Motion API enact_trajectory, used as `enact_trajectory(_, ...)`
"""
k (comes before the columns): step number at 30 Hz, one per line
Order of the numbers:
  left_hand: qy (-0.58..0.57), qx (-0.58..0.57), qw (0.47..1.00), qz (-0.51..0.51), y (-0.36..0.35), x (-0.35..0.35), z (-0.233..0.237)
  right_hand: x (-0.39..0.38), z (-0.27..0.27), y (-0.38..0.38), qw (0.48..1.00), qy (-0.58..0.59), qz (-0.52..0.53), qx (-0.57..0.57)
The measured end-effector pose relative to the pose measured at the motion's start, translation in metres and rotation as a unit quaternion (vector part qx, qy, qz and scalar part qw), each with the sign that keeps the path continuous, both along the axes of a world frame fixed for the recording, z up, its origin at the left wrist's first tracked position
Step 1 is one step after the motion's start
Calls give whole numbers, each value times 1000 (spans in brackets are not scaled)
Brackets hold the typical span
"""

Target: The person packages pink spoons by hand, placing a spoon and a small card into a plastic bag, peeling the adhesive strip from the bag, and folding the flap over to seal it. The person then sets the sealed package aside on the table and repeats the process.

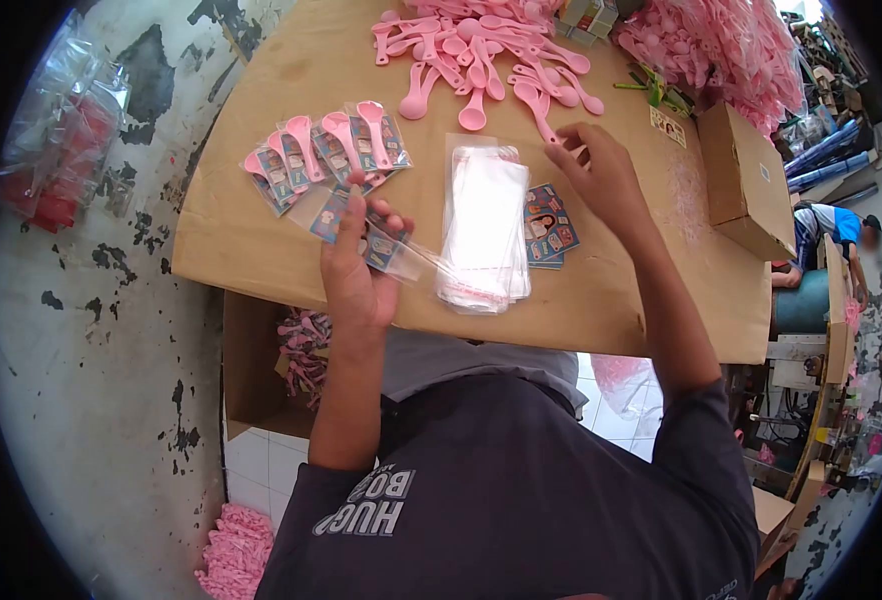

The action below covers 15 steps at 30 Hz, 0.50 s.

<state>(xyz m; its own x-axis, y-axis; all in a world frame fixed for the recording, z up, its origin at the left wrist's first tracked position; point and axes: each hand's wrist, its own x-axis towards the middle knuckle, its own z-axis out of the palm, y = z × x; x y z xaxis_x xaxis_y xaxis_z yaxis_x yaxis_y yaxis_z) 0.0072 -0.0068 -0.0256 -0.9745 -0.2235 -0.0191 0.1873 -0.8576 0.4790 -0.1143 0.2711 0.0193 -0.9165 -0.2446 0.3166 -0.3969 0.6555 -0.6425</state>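
Where the left hand (355, 268) is: just left of the stack of clear bags (485, 225), its grip closed on a held bag (417, 264) with a printed card (330, 217) inside.
Right hand: above and right of the stack, fingertips at the handle end of a pink spoon (531, 98); whether the grip closes on it, I cannot quite tell.
Pink spoon handling: probably light, stiff and smooth, a little slippery; the handle looks the better hold, leaving the bowl free.
Held bag handling: thin, limp and likely slick; best taken where the card stiffens it, as the loose end would fold.
Filled packets (336, 150): left of the stack, overlapping in a fan, each showing a spoon against a card.
Loose cards (553, 228): at the stack's right edge, flat on the surface (651, 300).
Clear sack (716, 50): far above and right of the stack, bulging with pink spoons.
Cardboard box (746, 185): well right of the stack, contents hidden.
Lower box (251, 385): below and left of the stack, under the surface, holding pink pieces.
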Motion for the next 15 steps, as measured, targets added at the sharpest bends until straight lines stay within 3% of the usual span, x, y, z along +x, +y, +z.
enact_trajectory(2, -36, -30, 999, -20, 6, 4, -1, -38, -15, 2, 992, -7, -59, 111)
enact_trajectory(5, -51, -51, 997, -24, 10, 6, -8, -68, -29, -4, 983, 51, -40, 170)
enact_trajectory(9, -50, -35, 998, -15, 5, 8, -15, -81, -39, 1, 986, 48, -11, 159)
enact_trajectory(11, -37, -1, 999, -10, 4, 5, -17, -71, -35, 9, 995, -7, -2, 97)
enact_trajectory(14, -41, 15, 998, 38, 5, -2, -20, -23, -4, 9, 998, -14, -29, 50)
enact_trajectory(15, -46, 14, 998, 41, 6, -3, -19, 0, 11, 7, 998, -65, -24, 7)
